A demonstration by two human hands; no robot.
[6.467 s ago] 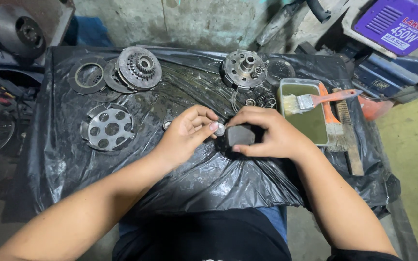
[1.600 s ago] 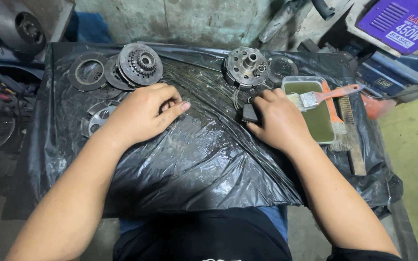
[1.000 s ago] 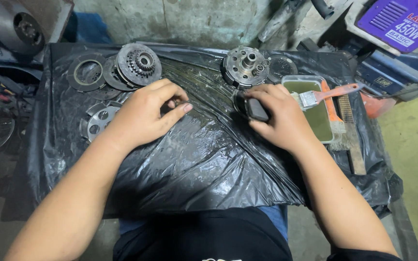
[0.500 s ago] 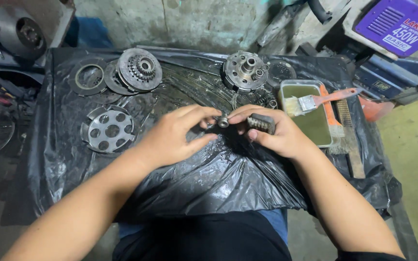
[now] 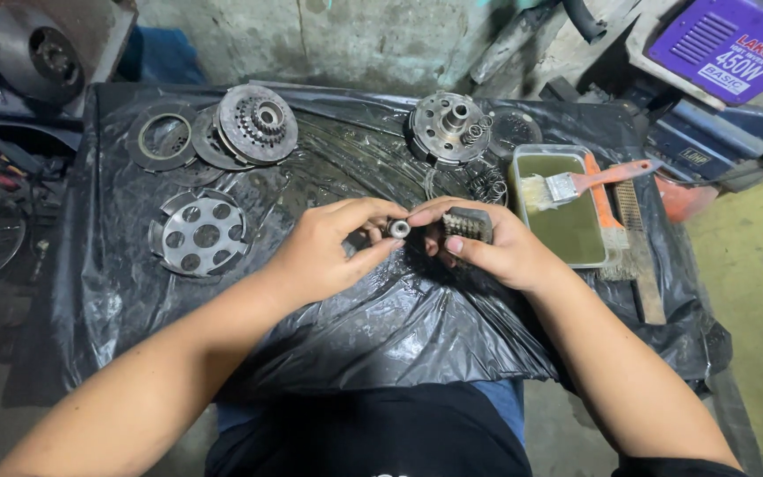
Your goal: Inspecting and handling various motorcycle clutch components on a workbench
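Note:
My left hand (image 5: 328,252) pinches a small round metal bushing (image 5: 397,229) between thumb and fingers. My right hand (image 5: 496,249) grips a small dark ribbed metal block (image 5: 468,223) right beside it. Both hands meet over the middle of a table covered in black plastic sheet (image 5: 355,309), the two parts almost touching. Which faces of the parts touch is hidden by my fingers.
A perforated metal disc (image 5: 201,234) lies left. Further back sit a toothed clutch hub (image 5: 256,121) with rings (image 5: 162,137) and a clutch assembly with springs (image 5: 449,126). To the right, a metal tray of greenish liquid (image 5: 567,221) holds an orange-handled brush (image 5: 586,181). A purple box (image 5: 726,44) stands far right.
Both hands had reached out flat on the sheet, the right near the clutch assembly. They have come back together at the centre, each holding its small part.

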